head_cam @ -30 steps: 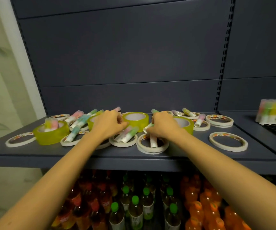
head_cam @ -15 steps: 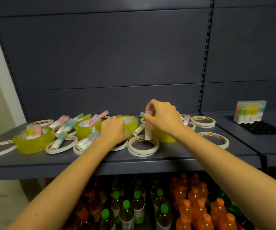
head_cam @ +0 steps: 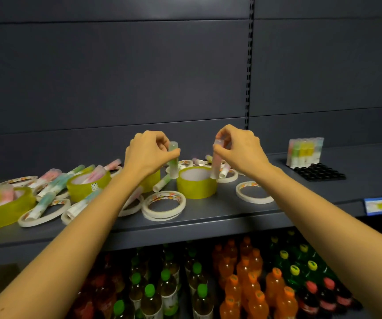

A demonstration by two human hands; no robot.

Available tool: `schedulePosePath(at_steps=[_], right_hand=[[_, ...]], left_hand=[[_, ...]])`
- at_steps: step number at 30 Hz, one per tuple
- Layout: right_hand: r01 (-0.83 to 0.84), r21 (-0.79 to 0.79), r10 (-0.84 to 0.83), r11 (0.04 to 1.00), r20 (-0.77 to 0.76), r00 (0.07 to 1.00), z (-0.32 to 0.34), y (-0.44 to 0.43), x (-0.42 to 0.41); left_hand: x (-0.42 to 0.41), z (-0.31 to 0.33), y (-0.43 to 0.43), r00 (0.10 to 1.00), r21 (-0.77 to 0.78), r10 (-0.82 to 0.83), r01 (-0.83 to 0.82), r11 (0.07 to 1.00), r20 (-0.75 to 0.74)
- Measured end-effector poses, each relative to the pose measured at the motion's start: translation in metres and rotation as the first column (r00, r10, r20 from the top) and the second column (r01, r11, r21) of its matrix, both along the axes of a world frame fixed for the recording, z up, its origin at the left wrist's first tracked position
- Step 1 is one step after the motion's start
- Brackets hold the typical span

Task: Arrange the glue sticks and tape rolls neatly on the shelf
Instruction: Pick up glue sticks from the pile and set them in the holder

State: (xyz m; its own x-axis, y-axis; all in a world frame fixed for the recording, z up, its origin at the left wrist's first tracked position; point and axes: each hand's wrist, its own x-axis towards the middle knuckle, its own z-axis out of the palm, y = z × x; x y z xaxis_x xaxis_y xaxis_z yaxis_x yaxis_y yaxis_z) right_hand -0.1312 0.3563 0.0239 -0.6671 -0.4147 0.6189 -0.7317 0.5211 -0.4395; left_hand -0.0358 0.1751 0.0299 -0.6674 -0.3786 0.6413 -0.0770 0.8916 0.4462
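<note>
Above the shelf [head_cam: 208,218], our left hand [head_cam: 148,153] pinches a green stick [head_cam: 172,168] upright near its cap, while our right hand [head_cam: 238,149] pinches a pink stick [head_cam: 215,168] upright by a yellow roll [head_cam: 197,186]. Loose sticks [head_cam: 47,201] and white rolls [head_cam: 163,206] lie scattered on the shelf; bottles [head_cam: 231,291] stand below.

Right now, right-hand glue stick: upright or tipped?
Upright. The right hand pinches the glue stick by its top end; its body hangs vertical.
</note>
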Motion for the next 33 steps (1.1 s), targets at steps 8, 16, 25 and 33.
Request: schedulePosePath(at_steps=[8,16,25,33], right_hand=[[0.100,0.023,-0.099,0.995,-0.041,0.994,0.002,0.095,-0.055],[0.123,0.058,-0.120,0.991,-0.039,0.992,0.004,0.204,-0.130],[0.078,0.063,-0.075,0.995,-0.051,0.996,-0.011,0.282,-0.203],[0.013,0.050,-0.012,0.999,-0.016,1.000,-0.024,0.300,-0.244]], left_hand=[[-0.063,0.007,0.090,0.986,-0.007,-0.164,0.164,0.986,-0.015],[-0.147,-0.002,0.191,0.987,-0.005,-0.159,0.159,0.987,-0.005],[-0.228,-0.026,0.279,0.988,-0.028,-0.149,0.150,0.988,0.035],[-0.279,-0.041,0.305,0.997,-0.067,-0.035,0.040,0.997,0.073]])
